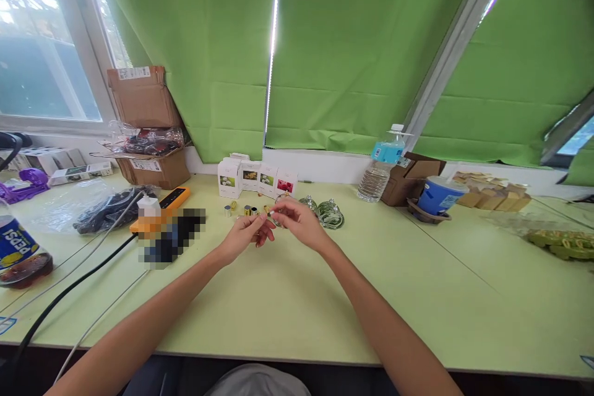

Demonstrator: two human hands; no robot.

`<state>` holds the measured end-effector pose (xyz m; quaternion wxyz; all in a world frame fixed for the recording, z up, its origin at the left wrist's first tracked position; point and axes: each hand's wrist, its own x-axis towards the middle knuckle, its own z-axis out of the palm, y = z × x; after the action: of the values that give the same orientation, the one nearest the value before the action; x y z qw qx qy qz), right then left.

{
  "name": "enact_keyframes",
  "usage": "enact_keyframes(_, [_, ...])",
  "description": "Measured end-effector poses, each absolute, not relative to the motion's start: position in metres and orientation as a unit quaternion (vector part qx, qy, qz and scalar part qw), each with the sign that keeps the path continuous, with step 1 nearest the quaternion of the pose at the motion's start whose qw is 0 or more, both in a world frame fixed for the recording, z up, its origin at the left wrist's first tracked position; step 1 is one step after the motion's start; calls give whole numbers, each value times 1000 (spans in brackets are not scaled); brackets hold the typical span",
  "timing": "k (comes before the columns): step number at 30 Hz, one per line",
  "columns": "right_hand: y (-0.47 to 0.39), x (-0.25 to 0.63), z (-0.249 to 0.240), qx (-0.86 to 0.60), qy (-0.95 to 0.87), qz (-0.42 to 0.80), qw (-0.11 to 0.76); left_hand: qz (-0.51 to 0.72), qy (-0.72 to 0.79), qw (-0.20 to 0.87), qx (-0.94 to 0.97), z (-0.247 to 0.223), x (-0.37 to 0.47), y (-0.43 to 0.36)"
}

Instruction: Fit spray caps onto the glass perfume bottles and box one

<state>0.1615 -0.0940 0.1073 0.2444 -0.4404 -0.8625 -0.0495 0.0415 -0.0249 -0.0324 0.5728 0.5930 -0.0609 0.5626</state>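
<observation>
Left hand (pixel 245 234) and right hand (pixel 297 220) pinch one small gold cap (pixel 268 213) between fingertips — a clear bottle behind. Spare caps (pixel 245 210) wait on the table (pixel 417 297) — two green bottles (pixel 325 211) already capped, it seems.

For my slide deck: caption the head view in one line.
Left hand and right hand pinch a small gold cap over a green table, near small white boxes.
</observation>
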Motion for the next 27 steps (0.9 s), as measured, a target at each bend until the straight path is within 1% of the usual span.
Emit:
enact_keyframes(2, [-94, 167, 120, -430, -842, -108, 308, 583, -10, 521, 623, -35, 51, -31])
enact_keyframes(5, [-93, 186, 144, -445, -763, -235, 405, 619, 73, 380, 683, -38, 69, -43])
enact_keyframes(7, [-91, 203, 156, -485, -703, -284, 435, 629, 118, 299, 708, -35, 82, -51])
enact_keyframes(11, [-85, 233, 166, -548, -674, -289, 402, 612, 176, 199, 745, -10, 109, -64])
enact_keyframes(14, [-84, 242, 167, -582, -657, -301, 373, 596, 203, 158, 760, 15, 128, -70])
enact_keyframes(18, [-83, 243, 164, -622, -630, -326, 331, 602, 233, 167, 746, 30, 146, -75])
enact_keyframes(22, [-83, 241, 158, -665, -600, -344, 282, 601, 255, 177, 736, 23, 151, -79])
enact_keyframes(27, [-84, 237, 155, -691, -583, -359, 233, 610, 242, 188, 731, 14, 150, -76])
